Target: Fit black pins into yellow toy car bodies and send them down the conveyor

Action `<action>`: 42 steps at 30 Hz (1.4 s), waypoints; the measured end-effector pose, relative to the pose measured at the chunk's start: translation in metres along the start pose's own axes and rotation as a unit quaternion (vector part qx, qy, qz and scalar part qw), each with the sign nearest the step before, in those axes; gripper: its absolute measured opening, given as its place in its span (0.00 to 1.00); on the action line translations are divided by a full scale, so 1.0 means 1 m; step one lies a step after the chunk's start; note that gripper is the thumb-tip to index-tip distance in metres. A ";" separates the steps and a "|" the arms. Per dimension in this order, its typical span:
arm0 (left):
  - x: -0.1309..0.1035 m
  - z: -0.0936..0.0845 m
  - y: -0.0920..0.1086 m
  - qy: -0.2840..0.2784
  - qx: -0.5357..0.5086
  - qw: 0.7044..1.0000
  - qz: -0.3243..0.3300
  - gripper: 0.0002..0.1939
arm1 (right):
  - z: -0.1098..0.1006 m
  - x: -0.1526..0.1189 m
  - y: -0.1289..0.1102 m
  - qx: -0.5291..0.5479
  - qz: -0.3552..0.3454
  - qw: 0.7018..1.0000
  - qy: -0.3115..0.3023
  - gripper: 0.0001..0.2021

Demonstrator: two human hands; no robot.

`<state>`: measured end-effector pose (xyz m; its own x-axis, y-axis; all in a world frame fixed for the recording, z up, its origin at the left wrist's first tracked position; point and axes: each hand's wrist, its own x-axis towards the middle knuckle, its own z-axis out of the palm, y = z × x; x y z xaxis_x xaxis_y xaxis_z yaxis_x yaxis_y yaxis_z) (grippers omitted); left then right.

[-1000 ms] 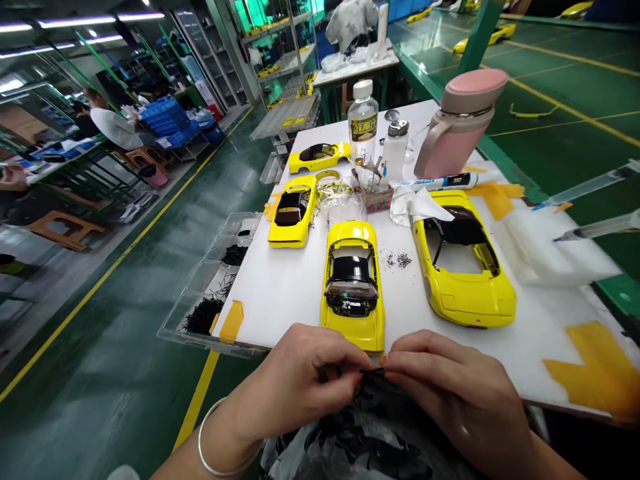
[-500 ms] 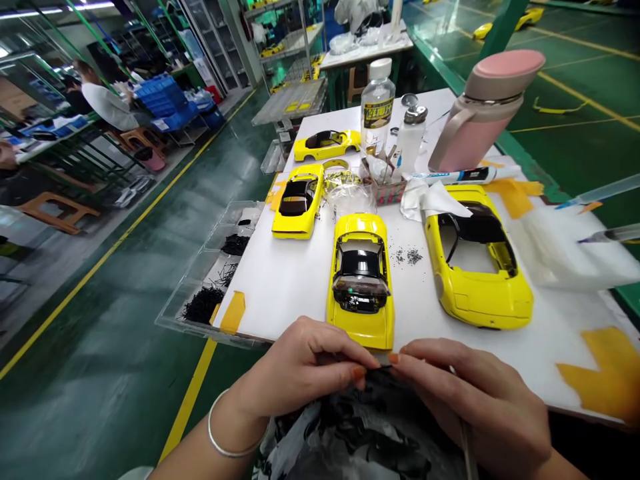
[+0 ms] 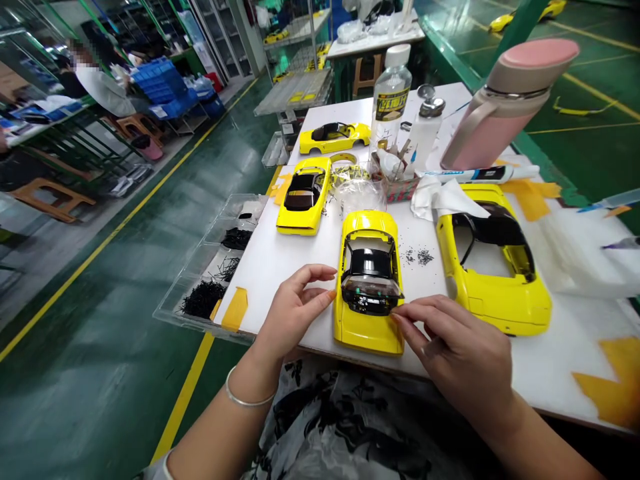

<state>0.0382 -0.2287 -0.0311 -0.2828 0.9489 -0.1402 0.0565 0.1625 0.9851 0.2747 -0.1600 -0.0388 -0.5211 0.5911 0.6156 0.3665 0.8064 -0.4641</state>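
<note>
Yellow car body (image 3: 367, 335) lies on the table (image 3: 267, 270).
The left hand (image 3: 295, 310) is loosely open at its left flank; the right hand (image 3: 457, 353) is at its right, gripping what, I cannot tell.

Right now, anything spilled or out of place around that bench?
Two things: tiny black bits lie loose on the white tabletop, right of the central yellow car shell; a thin yellow strip lies on the green floor. Possibly deliberate.

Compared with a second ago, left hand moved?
Yes, forward: the left hand was at the white tabletop's near edge; now it's farther over the tabletop, beside the central yellow car body's left side.
</note>
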 end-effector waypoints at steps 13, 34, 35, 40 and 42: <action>0.010 0.009 -0.008 -0.001 -0.042 0.999 0.025 0.21 | 0.006 0.003 0.001 0.002 0.013 0.999 -0.044 0.04; 0.014 0.024 -0.004 -0.017 0.113 0.990 0.079 0.37 | 0.000 0.003 0.008 -0.015 -0.001 0.998 -0.054 0.04; 0.014 0.024 -0.004 -0.018 0.113 0.990 0.078 0.37 | -0.002 0.002 0.009 -0.011 0.003 0.999 -0.053 0.04; 0.013 0.024 -0.006 -0.021 0.102 0.992 0.076 0.37 | -0.012 -0.005 0.014 -0.020 -0.008 0.999 -0.043 0.07; 0.013 0.024 -0.007 -0.022 0.097 0.992 0.079 0.37 | -0.012 -0.007 0.014 -0.015 -0.028 0.998 -0.054 0.09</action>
<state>0.0569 -0.2114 -0.0423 -0.2141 0.9768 0.0057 0.2813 0.0561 0.9580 0.2931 -0.1528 -0.0418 -0.6199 0.5420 0.5674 0.3569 0.8387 -0.4113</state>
